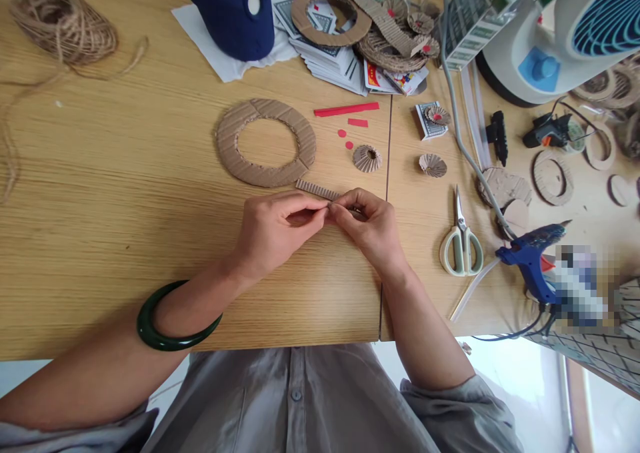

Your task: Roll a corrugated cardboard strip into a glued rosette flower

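Observation:
My left hand [274,230] and my right hand [369,226] meet fingertip to fingertip above the table, both closed in a pinch. A narrow corrugated cardboard strip [316,188] runs from the upper left behind my right fingers. The bit between the fingertips is mostly hidden. Just beyond lies a flat cardboard ring [229,140]. A pleated cardboard rosette [367,158] sits past my right hand, near two red paper dots [349,145], a short red strip [358,122] and a long red strip [347,110].
To the right are scissors [461,243], a blue glue gun [533,260], another rosette [433,165] and a fan [530,53] with a grey cable. Playing cards [330,63] and a dark blue object [227,13] stand at the back. A twine ball [75,26] is far left.

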A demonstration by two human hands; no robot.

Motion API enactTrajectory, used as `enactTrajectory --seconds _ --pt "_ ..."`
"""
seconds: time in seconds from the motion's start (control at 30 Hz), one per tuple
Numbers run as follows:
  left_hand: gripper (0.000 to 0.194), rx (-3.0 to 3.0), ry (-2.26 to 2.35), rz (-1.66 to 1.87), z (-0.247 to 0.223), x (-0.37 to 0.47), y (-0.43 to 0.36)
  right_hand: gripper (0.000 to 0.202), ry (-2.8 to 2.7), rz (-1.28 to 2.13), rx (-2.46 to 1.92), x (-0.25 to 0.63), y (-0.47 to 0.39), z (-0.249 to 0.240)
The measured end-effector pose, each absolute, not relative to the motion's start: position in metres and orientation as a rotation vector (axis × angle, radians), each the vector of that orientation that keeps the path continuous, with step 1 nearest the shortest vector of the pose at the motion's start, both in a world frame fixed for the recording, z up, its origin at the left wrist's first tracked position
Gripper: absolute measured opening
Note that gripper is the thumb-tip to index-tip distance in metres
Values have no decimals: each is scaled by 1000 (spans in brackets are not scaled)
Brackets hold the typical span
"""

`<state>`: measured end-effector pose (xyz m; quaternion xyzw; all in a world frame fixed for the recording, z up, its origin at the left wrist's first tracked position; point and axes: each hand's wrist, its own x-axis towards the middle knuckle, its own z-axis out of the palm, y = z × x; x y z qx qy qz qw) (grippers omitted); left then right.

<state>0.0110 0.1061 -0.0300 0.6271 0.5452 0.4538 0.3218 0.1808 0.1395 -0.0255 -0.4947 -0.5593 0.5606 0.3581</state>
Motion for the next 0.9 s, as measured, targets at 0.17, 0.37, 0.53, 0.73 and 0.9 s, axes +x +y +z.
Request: enactTrajectory --seconds 0.17,0.37,0.53,0.73,0.9 --pt "8 1374 1420 1170 -31 11 107 27 -1446 1487 -1235 181 141 -23" --pt "8 1345 1397 1136 -30 10 107 25 -1461 1464 -1161 182 141 -21" --pt "11 1476 1388 1084 -28 9 106 17 -1528 1352 -1091 184 141 -25" --pt "13 1441 1339 1014 -30 9 107 8 -1634 1257 -1098 188 143 -29" --pt "11 1259 1291 993 -31 9 111 18 -1523 1399 -1175 188 144 -27"
